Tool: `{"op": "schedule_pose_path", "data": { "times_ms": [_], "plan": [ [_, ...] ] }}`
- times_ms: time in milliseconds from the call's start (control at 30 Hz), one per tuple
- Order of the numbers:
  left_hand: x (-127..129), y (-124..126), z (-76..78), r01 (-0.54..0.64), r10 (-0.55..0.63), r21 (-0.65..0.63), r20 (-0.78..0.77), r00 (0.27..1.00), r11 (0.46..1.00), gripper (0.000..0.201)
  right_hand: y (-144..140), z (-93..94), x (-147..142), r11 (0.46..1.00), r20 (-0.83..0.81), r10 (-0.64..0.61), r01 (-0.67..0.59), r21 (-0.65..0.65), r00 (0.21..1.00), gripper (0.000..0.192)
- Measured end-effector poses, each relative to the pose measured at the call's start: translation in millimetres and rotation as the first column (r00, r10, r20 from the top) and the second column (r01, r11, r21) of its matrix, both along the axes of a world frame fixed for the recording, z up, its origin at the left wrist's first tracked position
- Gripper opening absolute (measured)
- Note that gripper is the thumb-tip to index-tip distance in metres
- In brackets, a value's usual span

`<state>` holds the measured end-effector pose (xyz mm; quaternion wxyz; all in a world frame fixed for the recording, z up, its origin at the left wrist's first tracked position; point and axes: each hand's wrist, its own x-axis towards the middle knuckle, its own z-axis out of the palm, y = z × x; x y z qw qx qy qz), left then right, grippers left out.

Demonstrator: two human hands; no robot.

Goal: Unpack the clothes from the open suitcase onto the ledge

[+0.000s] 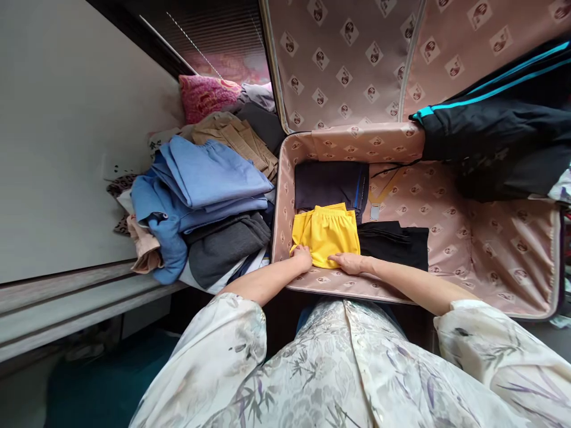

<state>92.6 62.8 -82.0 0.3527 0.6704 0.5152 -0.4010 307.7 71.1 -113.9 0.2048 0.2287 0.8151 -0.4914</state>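
lying folded (bright yellow) shorts (326, 233) under both hands, in suitcase (491, 249)

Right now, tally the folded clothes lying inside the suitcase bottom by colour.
Yellow: 1, the yellow shorts under the left hand and right hand
Dark navy: 1, the navy garment
Black: 1, the black garment
Total: 3 in the suitcase

Left hand (303, 257): lay flat on yellow shorts (326, 234).
Right hand (348, 263): pressed the shorts' near edge.
Shorts: inside open suitcase (504, 255), beside black garment (395, 242).
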Motion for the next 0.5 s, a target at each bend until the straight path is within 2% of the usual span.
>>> {"op": "schedule_pose_path", "data": {
  "times_ms": [67,167,233,300,333,400,500],
  "plan": [
    [4.1,1.6,1.4,-0.004,0.002,-0.032,-0.073,0.997,0.999,0.048,-3.2,-2.1,4.4,0.998,-0.003,-0.042,0.042,-0.038,0.999,0.061],
    [14.4,4.6,12.7,0.017,-0.019,-0.025,-0.116,0.993,1.0,0.047,-8.8,-3.8,14.2,0.993,-0.025,-0.077,0.074,-0.091,0.997,0.065],
    [22.7,9.8,21.5,0.035,-0.029,0.063,-0.099,0.995,0.997,0.057,-10.3,-6.1,16.9,0.992,-0.042,-0.064,0.059,-0.115,0.997,0.068],
    [29.3,18.5,26.2,0.019,-0.013,0.2,-0.029,0.999,0.98,0.081,-9.1,-8.6,13.9,0.993,-0.031,-0.031,0.027,-0.113,0.999,0.073],
    [31.4,23.5,26.0,-0.012,0.009,0.259,0.013,1.0,0.966,0.095,-7.7,-9.6,10.6,0.994,-0.017,-0.013,0.011,-0.11,1.0,0.076],
    [33.2,32.9,20.0,-0.103,0.089,0.288,0.063,0.994,0.952,0.12,-4.1,-10.2,3.3,0.994,0.011,0.007,-0.005,-0.108,1.0,0.082],
    [33.0,40.4,3.5,-0.195,0.207,0.252,-0.021,0.978,0.948,0.134,0.4,-5.5,-3.4,0.993,0.05,-0.036,0.041,-0.112,0.998,0.092]
  ]
}}
